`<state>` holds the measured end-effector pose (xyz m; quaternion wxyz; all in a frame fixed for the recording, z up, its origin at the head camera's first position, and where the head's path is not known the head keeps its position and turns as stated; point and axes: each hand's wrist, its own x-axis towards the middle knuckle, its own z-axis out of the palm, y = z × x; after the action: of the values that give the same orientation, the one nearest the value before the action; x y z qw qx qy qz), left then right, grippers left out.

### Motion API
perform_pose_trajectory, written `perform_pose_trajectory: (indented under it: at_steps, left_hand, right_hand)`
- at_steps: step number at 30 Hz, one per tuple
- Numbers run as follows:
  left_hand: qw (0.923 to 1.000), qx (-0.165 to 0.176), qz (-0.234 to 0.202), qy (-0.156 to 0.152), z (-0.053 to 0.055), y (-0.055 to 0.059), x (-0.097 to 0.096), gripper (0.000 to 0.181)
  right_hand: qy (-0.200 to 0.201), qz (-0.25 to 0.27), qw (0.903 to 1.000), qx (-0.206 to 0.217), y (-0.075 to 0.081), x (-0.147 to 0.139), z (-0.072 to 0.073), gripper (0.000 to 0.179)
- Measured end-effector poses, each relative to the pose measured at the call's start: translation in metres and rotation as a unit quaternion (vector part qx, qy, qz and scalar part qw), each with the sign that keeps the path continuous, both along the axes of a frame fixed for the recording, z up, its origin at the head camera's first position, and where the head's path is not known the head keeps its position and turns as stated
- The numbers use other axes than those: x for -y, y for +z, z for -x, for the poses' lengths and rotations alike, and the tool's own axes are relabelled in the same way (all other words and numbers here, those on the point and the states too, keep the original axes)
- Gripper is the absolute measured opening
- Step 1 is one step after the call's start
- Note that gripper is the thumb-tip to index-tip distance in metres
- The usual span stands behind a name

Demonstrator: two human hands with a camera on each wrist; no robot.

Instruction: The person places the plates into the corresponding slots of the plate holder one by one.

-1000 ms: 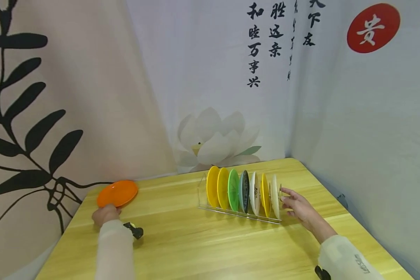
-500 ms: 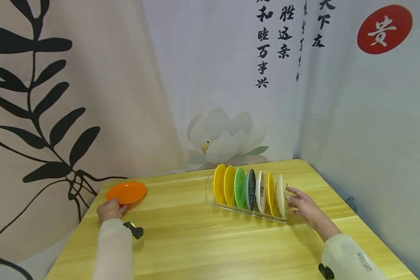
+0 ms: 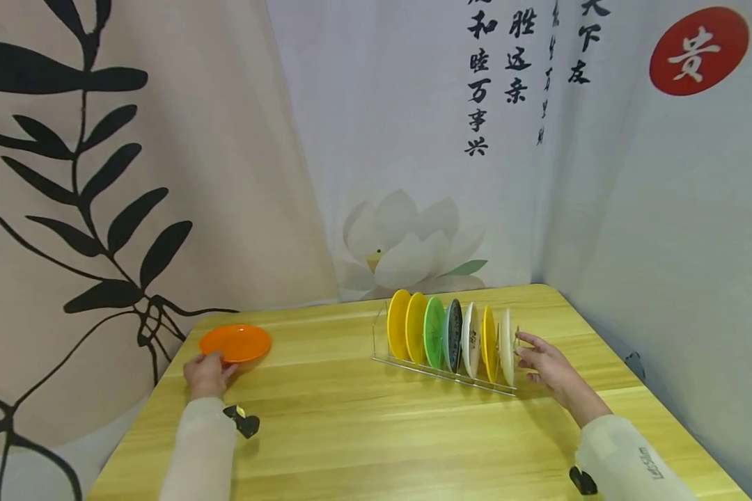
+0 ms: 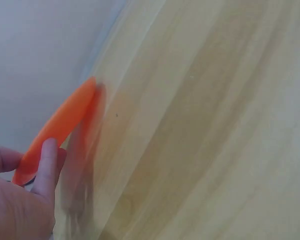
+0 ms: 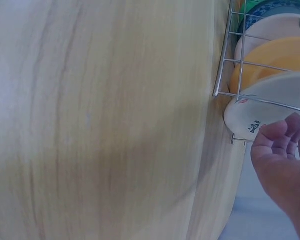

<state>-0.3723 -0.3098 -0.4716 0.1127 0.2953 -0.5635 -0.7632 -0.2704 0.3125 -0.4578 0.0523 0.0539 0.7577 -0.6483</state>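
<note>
On the left side of the table, my left hand (image 3: 205, 377) pinches the near rim of an orange plate (image 3: 235, 342), thumb on one side and fingers on the other. The left wrist view has this plate (image 4: 65, 117) tilted, its far edge close to the tabletop. My right hand (image 3: 551, 369) holds the right end of a wire dish rack (image 3: 413, 369) between thumb and fingers. Beside it, the outermost white plate (image 3: 506, 348) stands upright; in the right wrist view this plate (image 5: 240, 120) shows small printed figures, partly hidden by the hand.
Several more plates stand on edge in the rack: two yellow ones at its left, a green plate (image 3: 434, 332), a dark patterned plate (image 3: 454, 337), a white plate (image 3: 470, 339) and another yellow plate (image 3: 489, 343). The wooden table (image 3: 351, 438) meets printed curtains behind and at right.
The head view has turned slightly left, so everything shifts right in it. My left hand keeps its hold on the orange plate, and my right hand stays at the rack's end.
</note>
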Motion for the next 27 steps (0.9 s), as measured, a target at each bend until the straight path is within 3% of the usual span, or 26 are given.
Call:
perform_pose_trajectory:
  at_steps: [5, 14, 21, 27]
  left_hand:
    - [0.9996, -0.021, 0.017, -0.007, -0.003, 0.004, -0.003, 0.07]
    - [0.996, -0.06, 0.024, -0.062, -0.006, 0.023, -0.015, 0.068]
    - [0.9873, -0.104, -0.018, -0.119, -0.008, 0.046, -0.037, 0.051]
    - [0.977, -0.115, -0.045, -0.174, -0.019, 0.063, -0.058, 0.056]
  right_hand:
    - [0.001, -0.002, 1.0, -0.001, 0.002, 0.001, -0.001, 0.059]
    - [0.012, -0.006, 0.9999, -0.004, 0.001, 0.001, -0.002, 0.063]
    - [0.011, -0.008, 0.9999, -0.007, 0.001, 0.001, -0.003, 0.062]
    - [0.016, -0.01, 0.9998, -0.007, -0.001, 0.003, -0.003, 0.062]
